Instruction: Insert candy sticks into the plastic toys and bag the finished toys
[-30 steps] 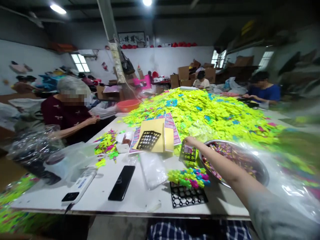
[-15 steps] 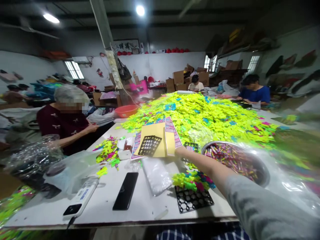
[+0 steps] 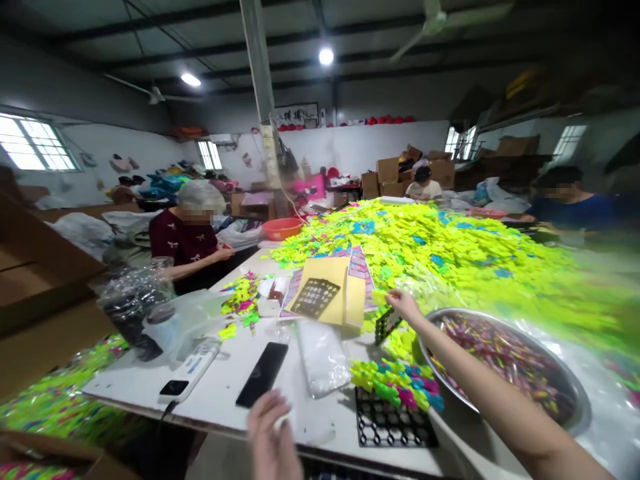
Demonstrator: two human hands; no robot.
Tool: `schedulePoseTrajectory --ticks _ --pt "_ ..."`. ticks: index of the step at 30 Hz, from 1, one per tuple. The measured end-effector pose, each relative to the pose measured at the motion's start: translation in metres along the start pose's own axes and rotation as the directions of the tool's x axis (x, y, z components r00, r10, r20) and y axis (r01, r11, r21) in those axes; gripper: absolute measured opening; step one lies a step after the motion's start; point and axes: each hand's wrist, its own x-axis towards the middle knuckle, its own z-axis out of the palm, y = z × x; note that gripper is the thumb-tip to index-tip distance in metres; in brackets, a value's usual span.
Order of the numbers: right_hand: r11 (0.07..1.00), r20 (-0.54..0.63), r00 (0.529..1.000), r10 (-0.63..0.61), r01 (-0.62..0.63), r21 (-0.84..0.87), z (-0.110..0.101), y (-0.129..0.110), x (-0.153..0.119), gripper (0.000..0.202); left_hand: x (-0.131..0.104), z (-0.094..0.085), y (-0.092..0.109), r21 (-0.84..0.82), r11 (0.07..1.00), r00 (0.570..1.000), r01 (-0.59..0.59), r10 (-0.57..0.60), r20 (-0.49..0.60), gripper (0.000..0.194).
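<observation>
Black plastic grid (image 3: 386,328) tilts between the yellow paper (image 3: 356,303) and the steel bowl (image 3: 581,415), its top edge apparently pinched by fingers of the right hand (image 3: 403,305); a firm grip, clear of the bowl, should serve. The left hand (image 3: 271,433), loosely curled near the phone (image 3: 263,373), looks empty. Lettering on the white device (image 3: 186,380) and wall sign (image 3: 299,115) is too small to read.

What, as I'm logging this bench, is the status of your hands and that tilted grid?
Right hand at tilted black grid, grip unclear. Left hand loosely open near phone. Right forearm crosses above metal bowl.
</observation>
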Motion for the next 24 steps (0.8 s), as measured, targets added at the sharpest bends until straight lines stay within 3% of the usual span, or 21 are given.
schedulePoseTrajectory --ticks 3,5,7,8,11,13,17,20,24 --pt "0.964 -0.044 0.998 0.052 -0.039 0.265 -0.017 0.003 -0.027 0.032 -0.014 0.047 -0.003 -0.082 0.992 0.976 0.097 -0.079 0.203 0.018" --pt "0.915 -0.038 0.997 0.061 -0.041 0.401 -0.021 -0.002 -0.058 0.035 -0.018 0.073 0.002 -0.119 0.971 0.917 0.209 -0.153 0.368 0.027" --pt "0.840 -0.001 0.998 0.061 -0.051 0.540 -0.018 -0.013 -0.098 0.034 -0.016 0.093 0.013 -0.121 0.931 0.851 0.344 -0.255 0.460 0.035" --pt "0.778 0.035 0.998 0.060 -0.069 0.625 -0.015 -0.019 -0.120 0.034 -0.014 0.100 0.020 -0.135 0.904 0.816 0.405 -0.291 0.499 0.040" --pt "0.375 0.225 0.973 0.058 -0.230 0.898 0.000 -0.031 -0.181 0.030 -0.011 0.117 0.042 -0.215 0.834 0.732 0.507 -0.285 0.620 0.047" --pt "0.262 0.294 0.954 0.061 -0.300 0.917 0.008 -0.029 -0.211 0.031 -0.014 0.125 0.052 -0.201 0.819 0.713 0.538 -0.314 0.627 0.034" --pt "0.318 0.200 0.973 0.118 -0.228 0.920 0.014 -0.003 -0.242 0.028 -0.030 0.134 0.059 -0.136 0.803 0.711 0.580 -0.419 0.565 0.022" --pt "0.357 0.154 0.981 0.116 -0.186 0.915 0.009 0.017 -0.255 0.029 -0.044 0.135 0.055 -0.163 0.750 0.651 0.642 -0.419 0.633 0.029" --pt "0.311 0.249 0.962 0.114 -0.273 0.910 0.003 0.026 -0.270 0.038 -0.058 0.132 0.048 -0.176 0.647 0.565 0.742 -0.464 0.682 0.038"
